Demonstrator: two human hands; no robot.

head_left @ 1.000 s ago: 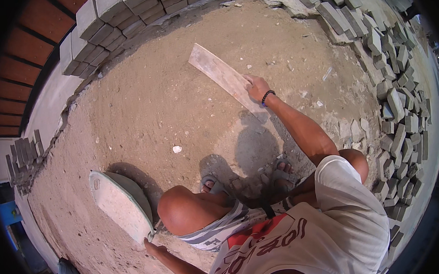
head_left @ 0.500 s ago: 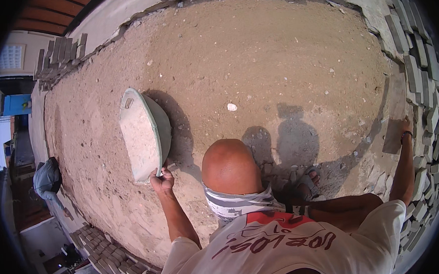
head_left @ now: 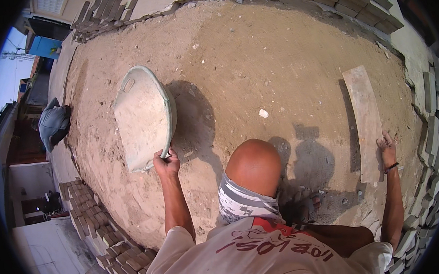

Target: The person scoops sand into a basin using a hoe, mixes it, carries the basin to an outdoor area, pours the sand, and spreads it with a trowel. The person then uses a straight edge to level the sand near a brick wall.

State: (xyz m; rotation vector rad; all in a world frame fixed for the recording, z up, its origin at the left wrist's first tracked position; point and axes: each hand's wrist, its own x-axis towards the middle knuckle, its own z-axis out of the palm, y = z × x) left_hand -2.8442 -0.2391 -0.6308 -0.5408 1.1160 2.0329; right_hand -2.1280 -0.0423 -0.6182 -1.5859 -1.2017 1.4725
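A pale green tub (head_left: 144, 118) with sandy, dusty inner walls stands tilted on its side over the soil at left. My left hand (head_left: 167, 164) grips its near rim, fingers wrapped round the edge. Out to the right, my right hand (head_left: 387, 148) wears a dark bead bracelet and holds the right edge of a long flat wooden board (head_left: 366, 119). The board is raised off the ground along its left side, where a dark shadow falls. Its far end points away from me. Part of my right fingers' grip is hidden by the board's edge.
Bare sandy ground (head_left: 255, 60) with small stones and a white stone chip (head_left: 263, 113) spreads before me. Stacked paving blocks (head_left: 103, 9) line the far left, with more blocks (head_left: 97, 213) near left and pavers (head_left: 432, 140) at right. Another person (head_left: 55, 123) bends over at the left edge.
My right hand has brought the board leftward, away from the pavers and over the sand. The tub, still in my left hand, has tilted slightly. The view has turned.
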